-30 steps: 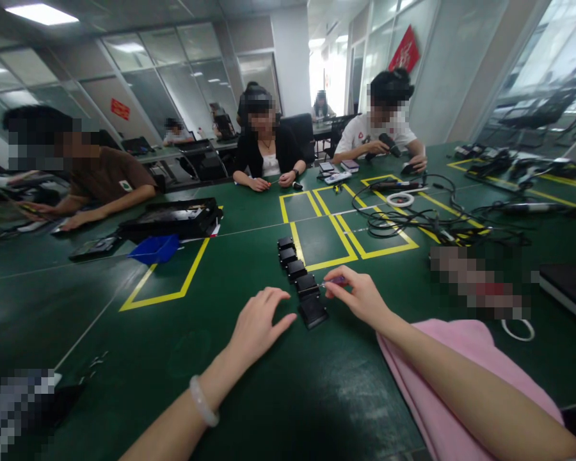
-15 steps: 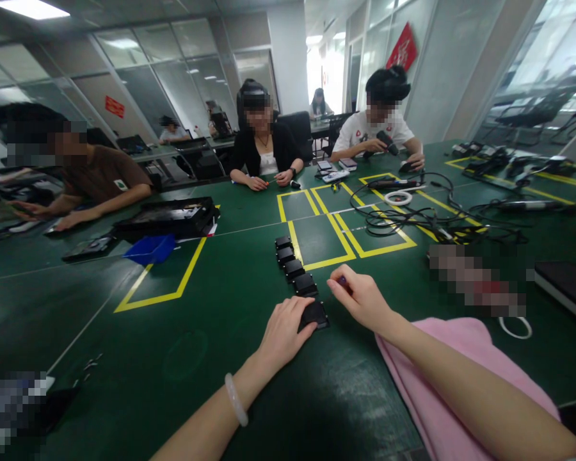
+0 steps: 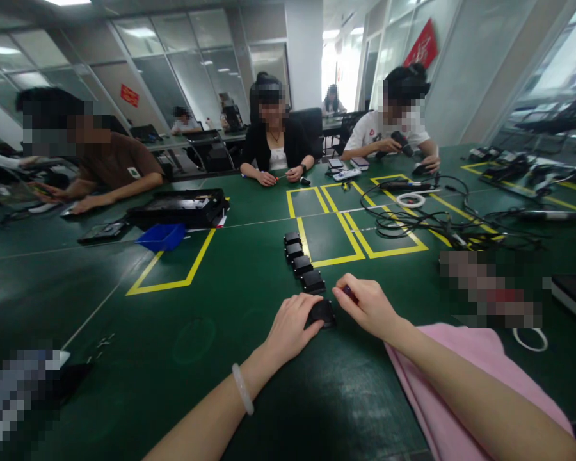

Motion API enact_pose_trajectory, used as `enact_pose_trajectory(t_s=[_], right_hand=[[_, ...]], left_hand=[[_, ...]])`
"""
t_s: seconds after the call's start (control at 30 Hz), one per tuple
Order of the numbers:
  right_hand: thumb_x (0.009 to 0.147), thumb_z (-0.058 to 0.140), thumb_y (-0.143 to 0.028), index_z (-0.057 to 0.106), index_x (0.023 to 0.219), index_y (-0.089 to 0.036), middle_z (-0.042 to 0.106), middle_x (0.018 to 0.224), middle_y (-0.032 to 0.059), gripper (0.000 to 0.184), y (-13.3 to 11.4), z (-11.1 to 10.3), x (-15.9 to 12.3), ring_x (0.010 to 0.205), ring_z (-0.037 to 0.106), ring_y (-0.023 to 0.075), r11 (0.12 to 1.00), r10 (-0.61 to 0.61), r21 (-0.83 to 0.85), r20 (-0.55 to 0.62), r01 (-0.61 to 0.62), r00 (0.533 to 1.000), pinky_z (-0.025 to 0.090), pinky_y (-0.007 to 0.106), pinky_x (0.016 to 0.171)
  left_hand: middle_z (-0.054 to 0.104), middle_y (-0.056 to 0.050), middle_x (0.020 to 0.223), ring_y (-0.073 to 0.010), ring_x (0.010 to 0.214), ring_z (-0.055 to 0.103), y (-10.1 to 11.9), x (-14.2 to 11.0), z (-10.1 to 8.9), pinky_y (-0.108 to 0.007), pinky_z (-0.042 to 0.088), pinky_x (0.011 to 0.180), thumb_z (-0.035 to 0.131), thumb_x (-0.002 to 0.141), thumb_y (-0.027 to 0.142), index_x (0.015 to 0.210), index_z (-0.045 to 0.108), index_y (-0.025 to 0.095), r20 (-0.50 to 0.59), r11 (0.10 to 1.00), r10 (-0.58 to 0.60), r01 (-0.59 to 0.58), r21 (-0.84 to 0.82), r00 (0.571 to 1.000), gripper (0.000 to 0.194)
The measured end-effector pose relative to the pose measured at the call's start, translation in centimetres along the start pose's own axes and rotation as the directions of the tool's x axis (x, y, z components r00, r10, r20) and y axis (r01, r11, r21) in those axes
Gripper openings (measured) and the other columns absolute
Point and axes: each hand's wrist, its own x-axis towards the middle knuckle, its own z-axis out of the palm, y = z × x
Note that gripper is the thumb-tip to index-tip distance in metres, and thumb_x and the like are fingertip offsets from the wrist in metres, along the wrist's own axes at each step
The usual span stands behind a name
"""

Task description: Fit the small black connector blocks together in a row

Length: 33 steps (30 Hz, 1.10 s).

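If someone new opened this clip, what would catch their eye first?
Probably the row of black blocks running up the green table, where the left hand has its grip on the nearest block and the right hand holds a small purple thing beside it. Next would come the yellow tape outlines right of the row, and the pink cloth under the right forearm.

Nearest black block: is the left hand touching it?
Touching. The head view shows the left hand gripping the nearest black block, thumb and fingers overlapping its left side.
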Motion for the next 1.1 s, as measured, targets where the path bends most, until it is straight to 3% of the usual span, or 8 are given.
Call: enact_pose_trajectory(t_s=[0.17, 0.47, 0.73, 1.1], right_hand=[[0.094, 0.039, -0.033, 0.051, 0.080, -0.020, 0.055, 0.060, -0.0022, 0.022, 0.1, 0.1, 0.0, 0.053, 0.053, 0.0109, 1.000, -0.011, -0.021, 0.007, 0.011, 1.000, 0.036, 0.022, 0.056], [0.096, 0.039, -0.038, 0.055, 0.072, -0.019, 0.056, 0.059, 0.0006, 0.034, -0.6, -0.4, -0.2, 0.057, 0.053, 0.0124, 0.975, -0.086, -0.205, 0.020, 0.089, 0.996, 0.034, 0.024, 0.058], [0.095, 0.040, -0.026, 0.062, 0.090, -0.018, 0.065, 0.067, 0.0021, 0.024, -1.4, -0.8, -0.2, 0.060, 0.058, 0.0140, 0.927, -0.097, -0.359, 0.042, 0.105, 0.994, 0.033, 0.028, 0.060], [0.095, 0.042, -0.029, 0.054, 0.065, -0.019, 0.058, 0.053, -0.0007, 0.033, -2.2, -0.9, -0.2, 0.050, 0.051, 0.0129, 0.869, -0.125, -0.478, 0.034, 0.126, 0.992, 0.025, 0.028, 0.056]], left_hand=[[0.057, -0.004, 0.114, -0.0230, 0.103, 0.052, 0.0, 0.0, 0.0, -0.037, 0.040, 0.088, 0.059, 0.086, 0.029, 0.121, 0.049, 0.026, -0.007, 1.000, 0.002, -0.002, -0.003, 1.000, 0.037], [0.057, -0.004, 0.113, -0.0234, 0.103, 0.051, -0.1, -0.1, 0.0, -0.037, 0.040, 0.088, 0.059, 0.087, 0.031, 0.119, 0.049, 0.025, -0.006, 1.000, 0.003, -0.003, -0.005, 1.000, 0.035], [0.056, -0.003, 0.115, -0.0228, 0.105, 0.051, -0.2, -0.1, -0.1, -0.036, 0.039, 0.089, 0.059, 0.086, 0.030, 0.123, 0.047, 0.027, 0.001, 1.000, 0.011, -0.011, -0.013, 1.000, 0.039], [0.055, -0.004, 0.115, -0.0233, 0.103, 0.050, -0.5, 0.0, 0.2, -0.037, 0.040, 0.089, 0.059, 0.086, 0.030, 0.121, 0.047, 0.025, 0.012, 1.000, 0.007, -0.007, -0.007, 1.000, 0.038]])
